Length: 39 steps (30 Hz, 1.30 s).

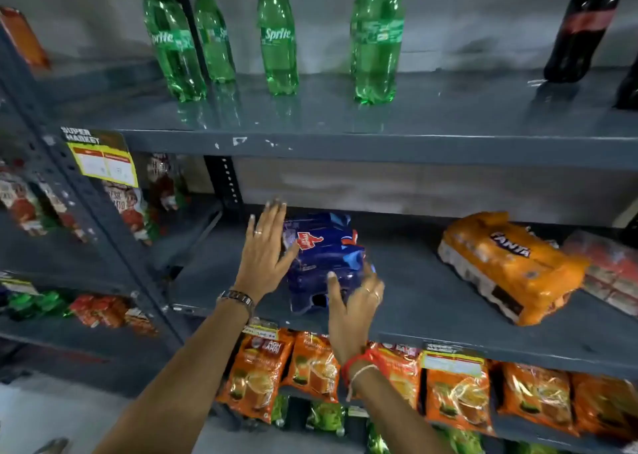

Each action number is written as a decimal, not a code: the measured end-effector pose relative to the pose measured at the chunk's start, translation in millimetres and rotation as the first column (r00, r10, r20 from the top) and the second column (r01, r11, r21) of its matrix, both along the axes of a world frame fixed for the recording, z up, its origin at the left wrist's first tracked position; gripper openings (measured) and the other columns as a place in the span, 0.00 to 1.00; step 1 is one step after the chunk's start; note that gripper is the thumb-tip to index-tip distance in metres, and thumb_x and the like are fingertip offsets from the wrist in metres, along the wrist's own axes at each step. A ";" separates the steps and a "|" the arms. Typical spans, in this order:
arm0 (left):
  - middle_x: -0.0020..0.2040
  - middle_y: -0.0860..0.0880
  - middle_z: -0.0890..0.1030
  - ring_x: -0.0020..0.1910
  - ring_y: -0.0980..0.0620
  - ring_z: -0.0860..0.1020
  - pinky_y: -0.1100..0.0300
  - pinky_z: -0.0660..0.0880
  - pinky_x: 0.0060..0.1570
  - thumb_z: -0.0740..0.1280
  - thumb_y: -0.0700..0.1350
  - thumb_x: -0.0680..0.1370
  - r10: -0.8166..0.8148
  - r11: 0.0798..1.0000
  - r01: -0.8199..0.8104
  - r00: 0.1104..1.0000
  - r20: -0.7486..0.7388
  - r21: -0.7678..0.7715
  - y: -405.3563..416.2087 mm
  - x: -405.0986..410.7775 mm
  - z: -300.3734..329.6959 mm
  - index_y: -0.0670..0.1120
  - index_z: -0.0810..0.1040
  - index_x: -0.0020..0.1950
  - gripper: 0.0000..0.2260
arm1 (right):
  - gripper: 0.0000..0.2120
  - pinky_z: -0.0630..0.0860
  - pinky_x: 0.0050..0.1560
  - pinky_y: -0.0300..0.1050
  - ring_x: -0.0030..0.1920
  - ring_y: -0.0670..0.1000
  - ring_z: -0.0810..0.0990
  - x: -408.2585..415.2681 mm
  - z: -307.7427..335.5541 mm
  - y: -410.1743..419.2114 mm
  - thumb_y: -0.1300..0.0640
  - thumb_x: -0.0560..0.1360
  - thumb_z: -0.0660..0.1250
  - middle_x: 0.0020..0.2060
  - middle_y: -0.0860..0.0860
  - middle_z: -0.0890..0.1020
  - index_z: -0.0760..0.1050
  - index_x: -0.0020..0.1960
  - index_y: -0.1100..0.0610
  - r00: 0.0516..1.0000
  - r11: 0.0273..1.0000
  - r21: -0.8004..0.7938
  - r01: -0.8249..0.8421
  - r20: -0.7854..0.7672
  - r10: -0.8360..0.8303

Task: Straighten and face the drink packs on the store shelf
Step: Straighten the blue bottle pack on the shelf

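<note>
A blue shrink-wrapped drink pack (322, 256) sits on the middle grey shelf (431, 301), left of centre. My left hand (264, 250) lies flat against its left side, fingers spread. My right hand (352, 301) presses on its front right corner, fingers apart. An orange Fanta pack (507, 263) lies skewed at an angle further right on the same shelf. A red pack (611, 270) is partly visible at the right edge.
Green Sprite bottles (278, 35) and a dark cola bottle (583, 35) stand on the shelf above. Orange pouches (257, 374) hang below the middle shelf. A neighbouring rack (86, 212) at the left holds red packets. A yellow price tag (103, 161) hangs there.
</note>
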<state>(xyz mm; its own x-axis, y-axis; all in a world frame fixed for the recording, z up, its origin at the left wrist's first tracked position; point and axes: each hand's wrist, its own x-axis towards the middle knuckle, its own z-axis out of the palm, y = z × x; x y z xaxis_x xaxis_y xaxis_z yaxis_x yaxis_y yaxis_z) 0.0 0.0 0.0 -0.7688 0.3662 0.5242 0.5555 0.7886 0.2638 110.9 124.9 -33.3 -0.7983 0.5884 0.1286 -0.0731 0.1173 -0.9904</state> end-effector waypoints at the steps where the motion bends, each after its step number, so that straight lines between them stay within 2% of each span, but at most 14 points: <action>1: 0.77 0.44 0.52 0.76 0.52 0.47 0.50 0.42 0.75 0.55 0.56 0.77 0.015 0.997 -0.026 0.989 0.145 0.075 -3.7 -12.0 -6.7 0.44 0.48 0.75 0.31 | 0.27 0.68 0.66 0.51 0.65 0.54 0.69 -8.8 -7.4 -6.5 0.38 0.68 0.64 0.62 0.57 0.72 0.73 0.59 0.55 0.995 0.984 -0.149 0.094 0.040 -0.088; 4: 0.76 0.41 0.56 0.76 0.46 0.54 0.48 0.46 0.75 0.57 0.54 0.78 0.040 0.982 -0.121 0.881 0.472 0.145 -9.8 -50.2 -20.8 0.44 0.52 0.75 0.29 | 0.19 0.71 0.52 0.48 0.53 0.58 0.77 -31.3 -16.9 -15.7 0.47 0.68 0.74 0.51 0.58 0.77 0.69 0.47 0.58 0.958 0.821 -0.512 0.253 0.254 -0.136; 9: 0.74 0.43 0.64 0.73 0.44 0.62 0.46 0.47 0.74 0.54 0.58 0.78 0.004 0.992 -0.087 0.765 0.644 0.097 5.5 -112.8 -16.1 0.44 0.60 0.73 0.28 | 0.33 0.75 0.57 0.50 0.50 0.56 0.76 -68.5 -14.4 -14.6 0.53 0.60 0.80 0.53 0.57 0.76 0.67 0.57 0.61 0.917 0.700 -0.618 0.358 0.373 -0.140; 11: 0.72 0.41 0.66 0.70 0.41 0.66 0.45 0.58 0.72 0.57 0.64 0.73 -0.002 0.995 -0.072 0.688 0.725 0.071 9.7 -138.3 -15.9 0.42 0.61 0.72 0.35 | 0.33 0.76 0.59 0.53 0.51 0.57 0.77 -77.7 -14.7 -10.6 0.55 0.60 0.80 0.53 0.57 0.76 0.66 0.58 0.60 0.912 0.704 -0.603 0.375 0.375 -0.165; 14: 0.65 0.39 0.75 0.61 0.40 0.75 0.47 0.71 0.63 0.65 0.64 0.68 -0.040 0.980 -0.126 0.626 0.779 0.151 6.2 -160.2 -19.2 0.40 0.70 0.66 0.35 | 0.20 0.77 0.54 0.50 0.48 0.56 0.78 -89.1 -10.0 4.1 0.60 0.64 0.77 0.51 0.56 0.77 0.67 0.48 0.56 0.952 0.726 -0.627 0.282 0.279 -0.129; 16: 0.58 0.39 0.80 0.55 0.41 0.79 0.50 0.75 0.58 0.69 0.58 0.69 -0.081 0.965 -0.147 0.620 0.780 0.217 1.0 -159.3 -15.7 0.39 0.77 0.58 0.26 | 0.19 0.79 0.51 0.51 0.47 0.55 0.79 -94.6 -6.0 17.8 0.60 0.65 0.76 0.54 0.58 0.78 0.66 0.44 0.53 0.966 0.767 -0.603 0.218 0.246 -0.081; 19: 0.62 0.39 0.77 0.61 0.42 0.75 0.52 0.71 0.63 0.73 0.48 0.69 -0.069 0.928 -0.255 0.601 0.797 0.272 -14.5 -159.2 -14.9 0.37 0.75 0.61 0.25 | 0.23 0.78 0.39 0.44 0.43 0.52 0.79 -103.3 -4.8 36.0 0.58 0.66 0.76 0.56 0.58 0.75 0.64 0.52 0.57 0.977 0.863 -0.499 0.081 0.210 0.030; 23: 0.38 0.48 0.79 0.45 0.50 0.77 0.59 0.73 0.47 0.76 0.39 0.63 -0.150 0.816 -0.317 0.691 0.707 0.483 -39.1 -133.2 -28.4 0.38 0.80 0.41 0.11 | 0.27 0.79 0.55 0.50 0.53 0.54 0.78 -109.4 0.3 50.8 0.63 0.65 0.76 0.61 0.61 0.74 0.66 0.58 0.59 0.981 0.976 -0.193 -0.096 0.145 0.126; 26: 0.44 0.48 0.82 0.36 0.61 0.80 0.70 0.76 0.37 0.72 0.31 0.66 -0.182 0.731 -0.330 0.750 0.636 0.597 -53.4 -99.7 -47.5 0.36 0.80 0.51 0.14 | 0.31 0.78 0.58 0.54 0.55 0.52 0.77 -106.5 -2.4 49.8 0.66 0.64 0.77 0.60 0.58 0.71 0.65 0.61 0.59 0.969 0.976 -0.026 -0.214 0.122 0.216; 30: 0.50 0.42 0.81 0.46 0.49 0.80 0.70 0.77 0.39 0.70 0.28 0.66 -0.096 0.666 -0.386 0.805 0.586 0.639 -57.9 -77.2 -68.3 0.34 0.78 0.54 0.17 | 0.31 0.76 0.60 0.59 0.62 0.58 0.74 -100.2 -18.2 43.4 0.67 0.61 0.77 0.62 0.59 0.71 0.65 0.52 0.44 0.953 0.958 0.062 -0.281 0.135 0.271; 33: 0.52 0.38 0.82 0.50 0.46 0.81 0.71 0.77 0.41 0.70 0.29 0.67 -0.048 0.666 -0.392 0.827 0.560 0.634 -62.4 -69.4 -80.1 0.35 0.78 0.54 0.16 | 0.30 0.80 0.51 0.41 0.57 0.51 0.76 -94.3 -23.0 39.8 0.68 0.61 0.77 0.54 0.49 0.73 0.65 0.51 0.46 0.949 0.955 0.071 -0.287 0.155 0.274; 35: 0.53 0.38 0.82 0.51 0.47 0.80 0.63 0.78 0.47 0.69 0.30 0.69 -0.045 0.681 -0.377 0.834 0.550 0.628 -63.9 -65.0 -76.9 0.35 0.78 0.56 0.16 | 0.28 0.78 0.43 0.32 0.50 0.45 0.75 -93.9 -19.0 40.1 0.63 0.64 0.77 0.49 0.44 0.72 0.63 0.54 0.54 0.955 0.964 0.018 -0.264 0.142 0.259; 37: 0.52 0.38 0.82 0.48 0.48 0.80 0.58 0.76 0.48 0.69 0.33 0.70 0.029 0.677 -0.398 0.855 0.518 0.619 -62.6 -57.9 -73.0 0.36 0.77 0.56 0.14 | 0.30 0.75 0.47 0.33 0.49 0.43 0.73 -97.5 -12.6 44.1 0.50 0.64 0.75 0.49 0.46 0.70 0.61 0.57 0.55 0.976 0.975 -0.103 -0.198 0.067 0.206; 39: 0.48 0.38 0.82 0.44 0.48 0.79 0.54 0.77 0.47 0.69 0.37 0.72 0.099 0.628 -0.424 0.875 0.473 0.652 -58.1 -44.4 -67.3 0.37 0.77 0.52 0.10 | 0.34 0.71 0.60 0.39 0.58 0.47 0.72 -106.5 -5.2 48.4 0.38 0.64 0.67 0.58 0.49 0.69 0.61 0.63 0.52 0.985 0.963 -0.216 -0.163 0.021 0.172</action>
